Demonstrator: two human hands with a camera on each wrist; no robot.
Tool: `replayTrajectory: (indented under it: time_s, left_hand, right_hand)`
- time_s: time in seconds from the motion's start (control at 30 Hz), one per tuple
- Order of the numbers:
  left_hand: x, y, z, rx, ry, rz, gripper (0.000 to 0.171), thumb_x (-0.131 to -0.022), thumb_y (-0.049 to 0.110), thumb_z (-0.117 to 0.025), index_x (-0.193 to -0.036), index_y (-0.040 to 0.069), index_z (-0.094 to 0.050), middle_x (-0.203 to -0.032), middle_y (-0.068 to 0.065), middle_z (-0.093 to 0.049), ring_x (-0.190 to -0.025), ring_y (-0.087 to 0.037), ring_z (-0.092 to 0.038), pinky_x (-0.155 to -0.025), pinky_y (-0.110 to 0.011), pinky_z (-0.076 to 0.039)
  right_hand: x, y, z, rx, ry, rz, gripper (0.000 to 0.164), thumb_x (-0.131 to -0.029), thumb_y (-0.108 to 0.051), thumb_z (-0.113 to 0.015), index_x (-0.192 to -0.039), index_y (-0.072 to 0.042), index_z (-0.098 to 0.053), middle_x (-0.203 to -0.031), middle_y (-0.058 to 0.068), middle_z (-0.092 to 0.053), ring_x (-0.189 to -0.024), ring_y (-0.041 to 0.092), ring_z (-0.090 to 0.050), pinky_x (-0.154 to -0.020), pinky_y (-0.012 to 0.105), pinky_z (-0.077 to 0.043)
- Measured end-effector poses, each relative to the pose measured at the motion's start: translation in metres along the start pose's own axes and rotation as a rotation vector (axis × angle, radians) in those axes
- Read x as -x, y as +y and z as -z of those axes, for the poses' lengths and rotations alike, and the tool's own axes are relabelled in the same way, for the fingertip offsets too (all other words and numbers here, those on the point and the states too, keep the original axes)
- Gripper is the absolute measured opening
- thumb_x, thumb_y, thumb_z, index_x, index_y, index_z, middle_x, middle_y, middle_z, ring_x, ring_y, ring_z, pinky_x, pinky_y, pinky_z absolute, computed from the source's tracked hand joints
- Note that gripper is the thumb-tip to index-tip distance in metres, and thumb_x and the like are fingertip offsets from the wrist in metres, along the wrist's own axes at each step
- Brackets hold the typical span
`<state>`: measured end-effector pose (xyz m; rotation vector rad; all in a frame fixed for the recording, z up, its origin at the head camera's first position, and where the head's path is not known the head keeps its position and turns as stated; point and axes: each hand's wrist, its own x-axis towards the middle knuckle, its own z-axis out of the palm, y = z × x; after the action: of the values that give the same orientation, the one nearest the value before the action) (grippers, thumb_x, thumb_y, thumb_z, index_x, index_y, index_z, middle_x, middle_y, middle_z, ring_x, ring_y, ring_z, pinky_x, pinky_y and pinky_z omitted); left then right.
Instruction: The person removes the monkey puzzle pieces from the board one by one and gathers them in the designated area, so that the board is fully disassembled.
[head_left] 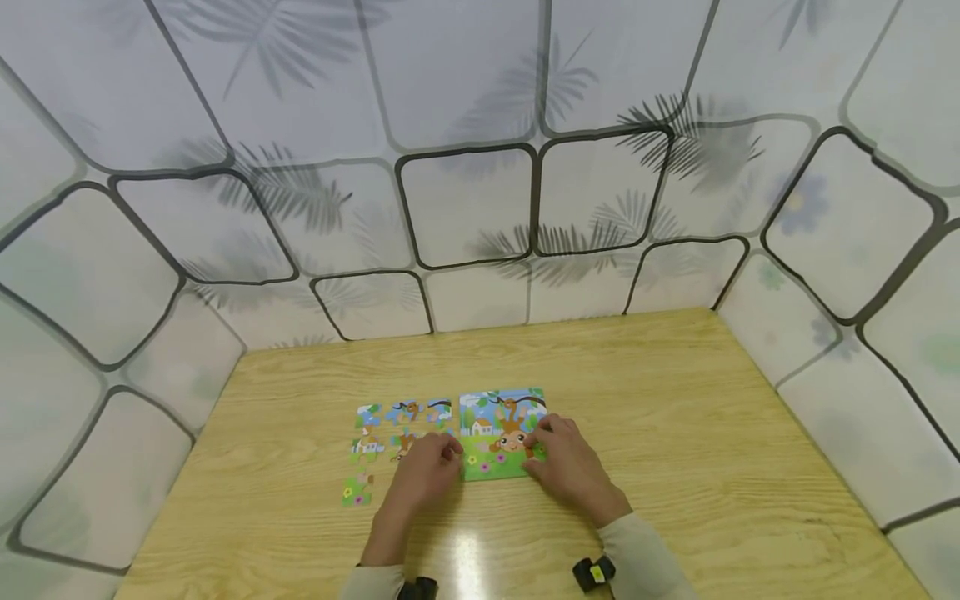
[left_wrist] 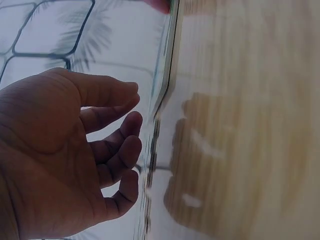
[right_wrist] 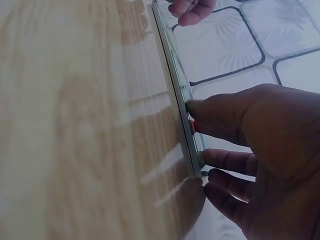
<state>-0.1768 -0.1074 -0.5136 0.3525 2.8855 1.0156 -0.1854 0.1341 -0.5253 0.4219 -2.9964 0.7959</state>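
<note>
A square jigsaw puzzle (head_left: 486,461) with a monkey, a small house and flowers lies flat on the wooden table. Over its right edge is my right hand (head_left: 570,468), thumb and index finger apart on the picture. The right wrist view has the right thumb (right_wrist: 215,109) touching the puzzle's face, other fingertips at its edge. My left hand (head_left: 426,468) hovers by the puzzle's left edge with loosely bent fingers and nothing visible in them. Beside it lie loose puzzle pieces, among them a house piece (head_left: 367,447) and a flower piece (head_left: 357,492); the left hand partly hides others.
More loose pieces, such as a sky piece (head_left: 369,414) and a branch piece (head_left: 439,411), lie in a row left of the puzzle. The wooden table (head_left: 697,433) meets a patterned back wall (head_left: 480,292), with walls on both sides.
</note>
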Motion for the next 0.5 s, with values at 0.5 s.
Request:
replayTrajectory:
  time_s: [0.5]
  left_hand:
    - [-0.016, 0.027, -0.021, -0.103, -0.063, -0.005, 0.028, -0.08, 0.02, -0.064, -0.107, 0.013, -0.066, -0.097, -0.002, -0.062, -0.098, -0.025, -0.052, -0.081, -0.052, -0.038]
  right_hand:
    - [0.0, 0.0, 0.005, 0.022, 0.001, 0.037, 0.014, -0.084, -0.021, -0.074, -0.099, -0.02, -0.075, -0.108, -0.003, -0.056, -0.108, 0.021, -0.051, -0.089, 0.04, -0.048]
